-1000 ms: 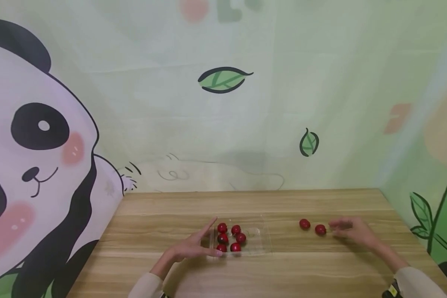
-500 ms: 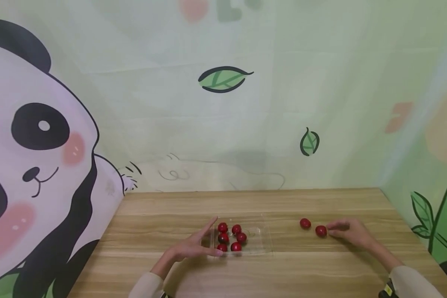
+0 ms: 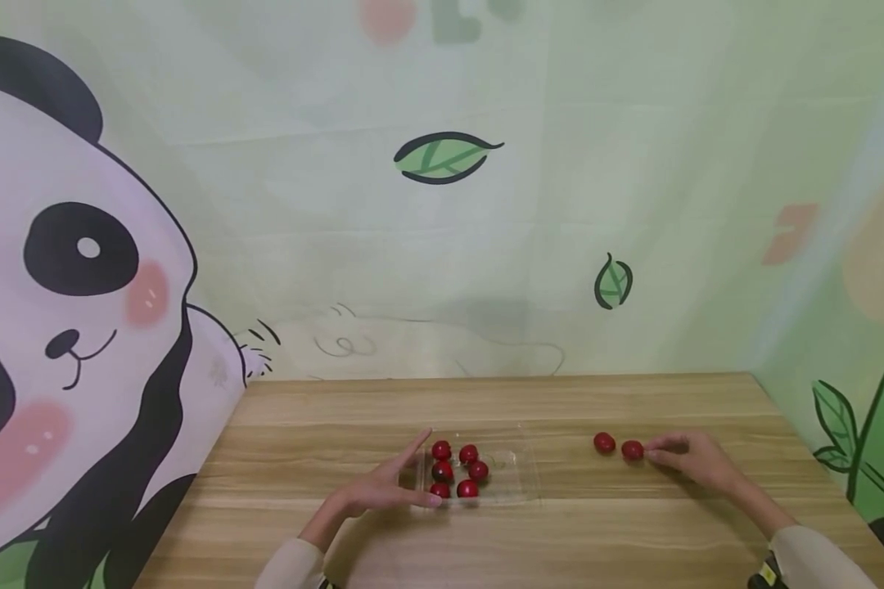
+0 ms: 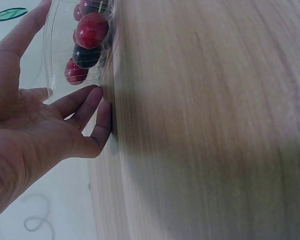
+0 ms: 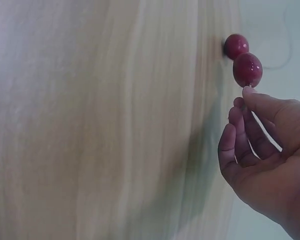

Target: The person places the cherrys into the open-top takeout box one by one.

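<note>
My left hand (image 3: 379, 487) spans the left end of a clear plastic container (image 3: 511, 473), thumb at the near side and index finger at the far side, holding it on the table. Several red cherries (image 3: 467, 488) sit in its left and middle part; one darker cherry (image 4: 86, 56) shows through the wall in the left wrist view. To the right, my right hand (image 3: 696, 460) pinches a cherry (image 5: 248, 70) by its stem between thumb and fingertips. Just left of it, another cherry (image 3: 604, 442) lies on the table, partly overlapped in the right wrist view.
The wooden table (image 3: 560, 540) reaches back to a cloth backdrop (image 3: 302, 204) printed with a panda and leaves. Between the container and the loose cherries lies a stretch of bare wood.
My right fingertips have moved in and taken the cherry's stem; that cherry has shifted slightly, most recently a little up in the head view. The left hand and container have stayed put.
</note>
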Tool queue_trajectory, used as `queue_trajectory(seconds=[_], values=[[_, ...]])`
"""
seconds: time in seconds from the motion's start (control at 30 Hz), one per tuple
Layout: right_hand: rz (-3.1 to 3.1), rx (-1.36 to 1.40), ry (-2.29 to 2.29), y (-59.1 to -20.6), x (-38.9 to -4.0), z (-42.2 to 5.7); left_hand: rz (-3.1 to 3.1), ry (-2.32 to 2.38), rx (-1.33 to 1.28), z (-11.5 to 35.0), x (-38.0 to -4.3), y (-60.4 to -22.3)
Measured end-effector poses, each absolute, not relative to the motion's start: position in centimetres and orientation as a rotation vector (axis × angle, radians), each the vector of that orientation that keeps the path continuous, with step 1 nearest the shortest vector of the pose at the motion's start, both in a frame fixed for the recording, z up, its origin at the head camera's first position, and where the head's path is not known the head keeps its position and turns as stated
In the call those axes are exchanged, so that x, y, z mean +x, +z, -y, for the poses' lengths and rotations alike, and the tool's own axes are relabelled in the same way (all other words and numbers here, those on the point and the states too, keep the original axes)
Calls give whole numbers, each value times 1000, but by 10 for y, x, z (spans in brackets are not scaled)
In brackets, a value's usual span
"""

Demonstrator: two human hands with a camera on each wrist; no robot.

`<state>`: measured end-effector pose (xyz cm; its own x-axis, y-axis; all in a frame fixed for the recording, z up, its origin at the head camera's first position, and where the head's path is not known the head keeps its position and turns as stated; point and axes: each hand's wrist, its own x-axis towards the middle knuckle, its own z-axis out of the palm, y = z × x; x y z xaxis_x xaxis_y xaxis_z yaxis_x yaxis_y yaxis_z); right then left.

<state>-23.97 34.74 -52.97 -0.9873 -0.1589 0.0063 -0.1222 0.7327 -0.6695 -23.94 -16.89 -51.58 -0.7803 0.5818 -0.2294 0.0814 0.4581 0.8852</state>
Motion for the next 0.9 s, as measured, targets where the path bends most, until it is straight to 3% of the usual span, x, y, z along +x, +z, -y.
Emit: queue_trajectory(seconds=[0.9], values=[[-2593,-566,-1370,-468,-248,-249,-2191,1297,535,171,-241,-520]])
